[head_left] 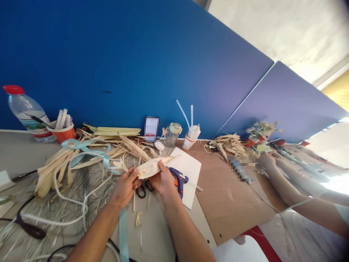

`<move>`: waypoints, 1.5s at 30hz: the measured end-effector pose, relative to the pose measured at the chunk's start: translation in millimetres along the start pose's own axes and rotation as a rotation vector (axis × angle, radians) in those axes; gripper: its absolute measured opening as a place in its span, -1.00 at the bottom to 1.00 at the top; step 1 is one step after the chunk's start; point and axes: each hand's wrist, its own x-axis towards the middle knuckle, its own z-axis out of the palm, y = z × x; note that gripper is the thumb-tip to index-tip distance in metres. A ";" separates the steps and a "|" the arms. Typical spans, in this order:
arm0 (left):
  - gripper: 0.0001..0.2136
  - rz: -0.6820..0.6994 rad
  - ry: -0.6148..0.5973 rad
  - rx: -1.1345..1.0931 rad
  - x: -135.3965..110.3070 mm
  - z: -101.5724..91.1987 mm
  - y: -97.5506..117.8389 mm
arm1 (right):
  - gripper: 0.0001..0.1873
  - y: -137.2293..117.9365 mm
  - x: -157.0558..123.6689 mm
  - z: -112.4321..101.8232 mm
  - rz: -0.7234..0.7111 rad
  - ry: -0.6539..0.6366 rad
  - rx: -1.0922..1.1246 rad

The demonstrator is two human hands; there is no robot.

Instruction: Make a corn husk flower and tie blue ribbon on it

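Note:
A pale dried corn husk [149, 168] is stretched between my two hands above the table. My left hand [125, 187] pinches its left end between thumb and fingers. Further right, my right hand [164, 182] grips the husk with the thumb on top; its other fingers are partly hidden behind it. Just beyond my right hand lies a blue and orange hot glue gun [180, 181] on a white sheet [191, 163]. Black scissor handles [141, 191] show below the husk, between my hands. A light blue ribbon [123, 233] hangs below my left hand.
Husks [51, 171], a white cable [57, 220] and thin clear strands cover the left side. Along the blue partition stand a bottle [28, 112], a red cup [63, 133], a phone [151, 129], a jar [173, 134] and a white cup [189, 140]. A co-worker's arms [286, 182] reach in from the right.

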 end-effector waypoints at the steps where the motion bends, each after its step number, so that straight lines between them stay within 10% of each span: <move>1: -0.75 -0.033 0.010 -0.069 -0.5 0.3 2.1 | -0.71 0.1 0.8 0.4 0.022 -0.006 0.034; 11: -0.76 -0.103 -0.096 -0.123 -5.1 0.3 6.7 | -0.68 -4.4 -4.4 4.3 -0.250 0.042 0.029; 22: -0.74 -0.095 -0.042 -0.282 -0.1 -4.8 6.5 | -0.89 -25.4 6.1 -15.1 -0.146 0.200 0.245; 29: -0.73 0.152 0.084 -0.471 8.4 -17.7 19.4 | -0.72 -48.4 -10.4 -15.1 -0.420 0.012 0.119; 35: -0.75 0.121 0.035 -0.293 1.8 -4.9 12.8 | -0.71 -6.4 -17.5 7.8 -0.273 -0.129 -0.477; 41: -0.67 -0.023 -0.153 -0.034 -2.3 -4.1 3.6 | -0.87 -8.4 -21.4 9.9 -0.360 -0.090 -0.490; 45: -0.65 -0.037 -0.124 -0.029 -2.3 -6.7 7.2 | -0.84 -20.6 -26.1 4.2 -0.204 -0.296 -0.621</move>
